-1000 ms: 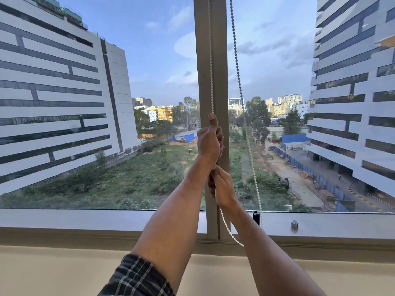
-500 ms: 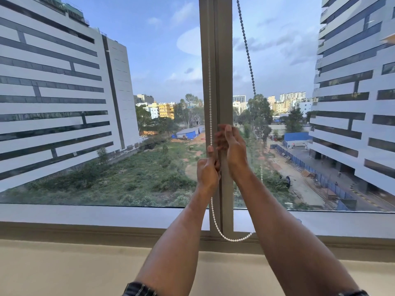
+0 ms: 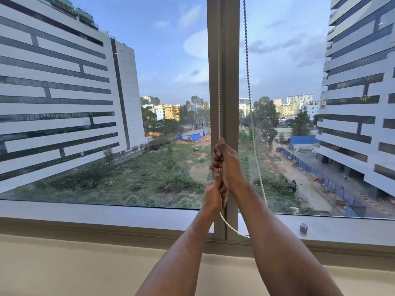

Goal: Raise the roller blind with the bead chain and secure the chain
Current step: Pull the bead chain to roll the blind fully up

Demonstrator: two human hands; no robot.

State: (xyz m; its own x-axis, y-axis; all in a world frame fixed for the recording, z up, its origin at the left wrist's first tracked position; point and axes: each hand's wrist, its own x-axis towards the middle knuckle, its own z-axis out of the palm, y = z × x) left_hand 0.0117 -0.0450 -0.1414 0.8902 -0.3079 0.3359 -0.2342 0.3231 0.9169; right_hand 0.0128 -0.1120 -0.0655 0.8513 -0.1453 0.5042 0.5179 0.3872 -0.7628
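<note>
Two hands stacked on bead chain point(image 3: 218, 99) at frame centre: right hand point(image 3: 228, 165) now above left hand point(image 3: 212, 196), fingers of both clenched round strand. Hand-over-hand pulling continues; blind out of view, chain unsecured.

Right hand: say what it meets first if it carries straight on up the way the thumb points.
Nothing but more bead chain: the right hand, fisted on it, would slide up that strand along the window post, with nothing else in the way.

Window sill point(image 3: 85, 214) is seen running along the bottom of the glass. A small metal fitting point(image 3: 303, 227) is set on it near its right end.
</note>
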